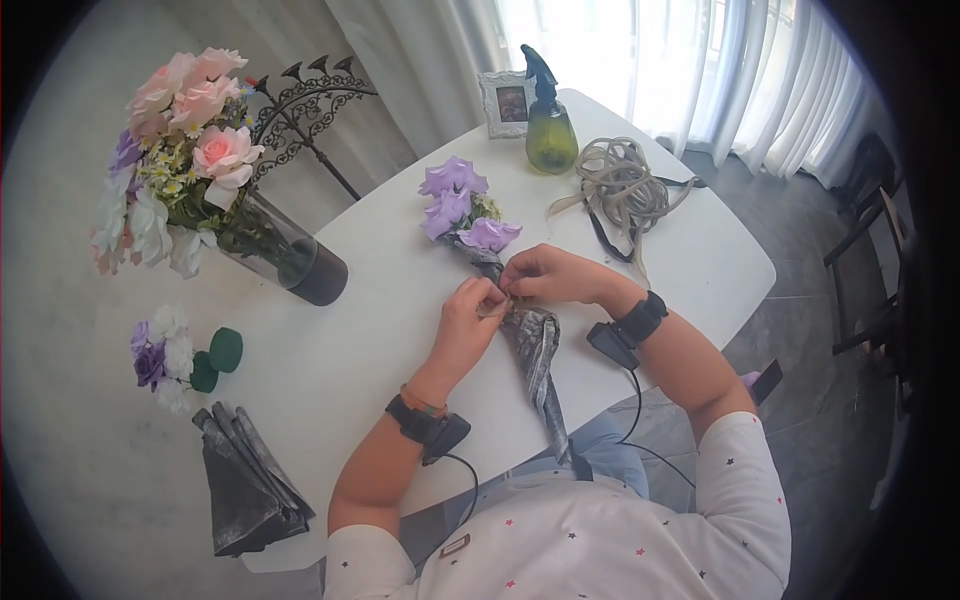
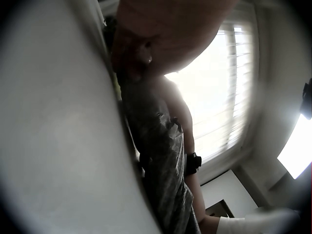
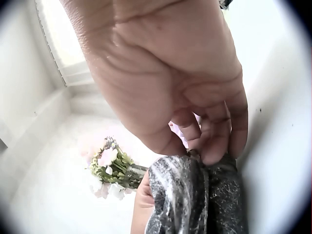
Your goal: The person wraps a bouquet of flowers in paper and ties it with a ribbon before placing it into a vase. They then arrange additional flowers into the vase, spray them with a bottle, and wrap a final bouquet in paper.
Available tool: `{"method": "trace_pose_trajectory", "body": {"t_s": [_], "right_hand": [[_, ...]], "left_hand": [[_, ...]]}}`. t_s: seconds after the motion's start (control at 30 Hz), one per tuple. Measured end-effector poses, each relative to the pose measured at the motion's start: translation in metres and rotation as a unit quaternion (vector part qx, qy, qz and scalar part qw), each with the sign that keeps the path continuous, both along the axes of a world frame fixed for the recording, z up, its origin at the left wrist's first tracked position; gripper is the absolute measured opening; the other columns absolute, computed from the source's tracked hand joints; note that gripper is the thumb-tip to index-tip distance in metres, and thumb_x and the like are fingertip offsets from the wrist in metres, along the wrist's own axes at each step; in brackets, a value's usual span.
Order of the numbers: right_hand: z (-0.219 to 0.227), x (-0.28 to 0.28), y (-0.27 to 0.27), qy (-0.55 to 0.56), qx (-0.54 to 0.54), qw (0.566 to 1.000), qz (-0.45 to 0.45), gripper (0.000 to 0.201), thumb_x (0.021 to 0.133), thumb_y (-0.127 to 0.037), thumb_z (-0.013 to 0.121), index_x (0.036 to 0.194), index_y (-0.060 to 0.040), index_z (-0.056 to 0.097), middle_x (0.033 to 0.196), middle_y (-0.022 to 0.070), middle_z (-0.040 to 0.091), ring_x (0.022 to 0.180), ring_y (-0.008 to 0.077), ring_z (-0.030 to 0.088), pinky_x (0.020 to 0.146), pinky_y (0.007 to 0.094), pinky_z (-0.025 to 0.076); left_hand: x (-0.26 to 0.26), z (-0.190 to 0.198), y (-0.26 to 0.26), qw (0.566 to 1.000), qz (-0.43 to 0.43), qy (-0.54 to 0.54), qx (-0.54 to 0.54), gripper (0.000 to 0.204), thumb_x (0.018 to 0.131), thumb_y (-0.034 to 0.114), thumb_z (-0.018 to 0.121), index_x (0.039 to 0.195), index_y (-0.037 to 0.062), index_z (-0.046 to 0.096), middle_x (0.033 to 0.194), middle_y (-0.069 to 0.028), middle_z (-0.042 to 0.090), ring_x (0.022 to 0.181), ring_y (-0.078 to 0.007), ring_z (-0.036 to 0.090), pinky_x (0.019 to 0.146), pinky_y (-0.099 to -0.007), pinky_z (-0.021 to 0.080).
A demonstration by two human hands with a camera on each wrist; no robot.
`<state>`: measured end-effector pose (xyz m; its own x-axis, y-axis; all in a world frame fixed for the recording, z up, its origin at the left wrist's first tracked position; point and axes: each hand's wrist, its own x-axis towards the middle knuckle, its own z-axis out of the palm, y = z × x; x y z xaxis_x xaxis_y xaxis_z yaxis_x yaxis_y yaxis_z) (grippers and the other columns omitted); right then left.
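Note:
A bouquet of purple flowers (image 1: 455,205) lies on the table, wrapped in marbled grey-black paper (image 1: 540,365). At the paper's narrow neck, the left hand (image 1: 468,325) pinches with bent fingers and thumb, a bit of tan material between the hands. The right hand (image 1: 560,275) meets it there from the other side, its fingertips also pinching at the neck. Curled fingers of the right hand (image 3: 170,78) touch the top of the crumpled paper (image 3: 180,195) in the right wrist view. The left hand (image 2: 165,36) is dark in the left wrist view, above the wrapping (image 2: 163,161); its fingertips are unclear.
A vase (image 1: 320,275) of pink and white flowers stands left. At the back are a picture frame (image 1: 508,105), a green spray bottle (image 1: 551,140) and coiled ribbon (image 1: 625,190). Loose flowers (image 1: 165,355) and folded dark paper (image 1: 250,490) lie at the left.

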<state>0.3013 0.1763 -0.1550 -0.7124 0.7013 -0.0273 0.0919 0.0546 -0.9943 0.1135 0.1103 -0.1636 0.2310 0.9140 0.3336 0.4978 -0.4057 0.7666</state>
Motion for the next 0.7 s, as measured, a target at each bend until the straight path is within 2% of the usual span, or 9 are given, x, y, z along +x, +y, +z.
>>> {"method": "trace_pose_trajectory", "body": {"t_s": [0.07, 0.13, 0.17, 0.23, 0.33, 0.43, 0.5, 0.67, 0.7], "right_hand": [[0.002, 0.002, 0.002, -0.015, 0.008, 1.0, 0.009, 0.014, 0.082, -0.01, 0.061, 0.09, 0.0014, 0.064, 0.079, 0.0031, 0.063, 0.074, 0.0088, 0.056, 0.067, 0.024, 0.046], [0.002, 0.002, 0.002, -0.03, 0.017, 0.999, 0.018, 0.014, 0.082, -0.011, 0.061, 0.089, 0.0001, 0.065, 0.081, 0.0015, 0.063, 0.078, 0.0084, 0.055, 0.071, 0.0243, 0.045], [-0.002, 0.001, 0.002, -0.026, 0.023, 0.999, 0.009, 0.013, 0.082, -0.011, 0.061, 0.088, 0.0001, 0.065, 0.081, 0.0017, 0.063, 0.078, 0.0082, 0.055, 0.07, 0.0242, 0.045], [-0.006, -0.002, 0.002, -0.021, 0.027, 0.999, 0.003, 0.013, 0.082, -0.011, 0.061, 0.087, 0.0002, 0.065, 0.08, 0.002, 0.063, 0.077, 0.008, 0.055, 0.069, 0.0241, 0.045], [-0.008, -0.001, 0.003, -0.032, 0.015, 0.999, -0.009, 0.013, 0.081, -0.012, 0.062, 0.086, -0.0001, 0.065, 0.079, 0.0021, 0.063, 0.076, 0.0078, 0.055, 0.069, 0.0236, 0.045], [-0.005, 0.002, 0.005, -0.041, 0.017, 0.999, -0.022, 0.015, 0.081, -0.013, 0.064, 0.086, 0.0009, 0.066, 0.077, 0.0035, 0.064, 0.072, 0.0086, 0.057, 0.065, 0.0231, 0.046], [-0.001, 0.005, 0.005, -0.07, -0.033, 0.996, -0.033, 0.019, 0.081, -0.015, 0.064, 0.086, 0.0027, 0.066, 0.075, 0.0056, 0.064, 0.068, 0.01, 0.059, 0.06, 0.0227, 0.047], [0.0, 0.01, 0.007, -0.083, -0.01, 0.996, 0.012, 0.019, 0.081, -0.016, 0.064, 0.085, 0.0023, 0.066, 0.074, 0.006, 0.063, 0.066, 0.0103, 0.059, 0.058, 0.0228, 0.047], [-0.004, 0.009, 0.008, -0.07, -0.007, 0.997, 0.01, 0.018, 0.082, -0.016, 0.064, 0.081, 0.0025, 0.065, 0.072, 0.0066, 0.062, 0.062, 0.0109, 0.058, 0.055, 0.023, 0.047]], "left_hand": [[0.001, 0.0, 0.0, 1.0, 0.0, -0.003, 0.003, 0.013, 0.079, 0.002, 0.067, 0.08, -0.0022, 0.055, 0.077, -0.0067, 0.053, 0.07, -0.0163, 0.052, 0.066, -0.0283, 0.045], [0.002, -0.001, 0.0, 1.0, 0.009, -0.011, -0.011, 0.012, 0.079, 0.002, 0.066, 0.079, -0.0022, 0.055, 0.077, -0.0105, 0.055, 0.072, -0.0225, 0.055, 0.066, -0.033, 0.045], [0.002, -0.006, 0.001, 1.0, 0.009, -0.009, -0.011, 0.012, 0.079, 0.002, 0.066, 0.079, -0.0022, 0.055, 0.077, -0.0105, 0.055, 0.072, -0.0225, 0.055, 0.066, -0.033, 0.045], [0.0, -0.015, 0.005, 0.997, 0.009, -0.056, -0.054, 0.013, 0.08, 0.003, 0.068, 0.081, -0.0023, 0.057, 0.077, -0.0044, 0.053, 0.071, -0.0128, 0.052, 0.067, -0.0255, 0.045], [0.004, -0.013, 0.004, 0.998, 0.014, -0.038, -0.042, 0.013, 0.08, 0.003, 0.068, 0.081, -0.0026, 0.057, 0.077, -0.004, 0.053, 0.072, -0.0119, 0.052, 0.068, -0.0255, 0.045], [0.007, -0.011, 0.003, 0.999, 0.018, -0.018, -0.032, 0.012, 0.08, 0.003, 0.068, 0.08, -0.0027, 0.057, 0.077, -0.0046, 0.053, 0.072, -0.0125, 0.053, 0.068, -0.0259, 0.045], [0.009, -0.006, 0.001, 0.999, 0.023, -0.012, -0.027, 0.012, 0.08, 0.002, 0.068, 0.08, -0.0027, 0.058, 0.077, -0.0051, 0.054, 0.072, -0.0131, 0.053, 0.068, -0.0262, 0.045], [0.016, -0.002, -0.004, 0.999, 0.037, 0.016, -0.007, 0.011, 0.079, 0.001, 0.068, 0.081, -0.0022, 0.058, 0.077, -0.0067, 0.054, 0.072, -0.0151, 0.054, 0.067, -0.027, 0.046], [0.018, -0.001, -0.005, 0.999, 0.043, 0.006, -0.017, 0.01, 0.079, 0.001, 0.067, 0.082, -0.0022, 0.058, 0.077, -0.007, 0.055, 0.072, -0.0154, 0.055, 0.067, -0.0273, 0.046]]}}
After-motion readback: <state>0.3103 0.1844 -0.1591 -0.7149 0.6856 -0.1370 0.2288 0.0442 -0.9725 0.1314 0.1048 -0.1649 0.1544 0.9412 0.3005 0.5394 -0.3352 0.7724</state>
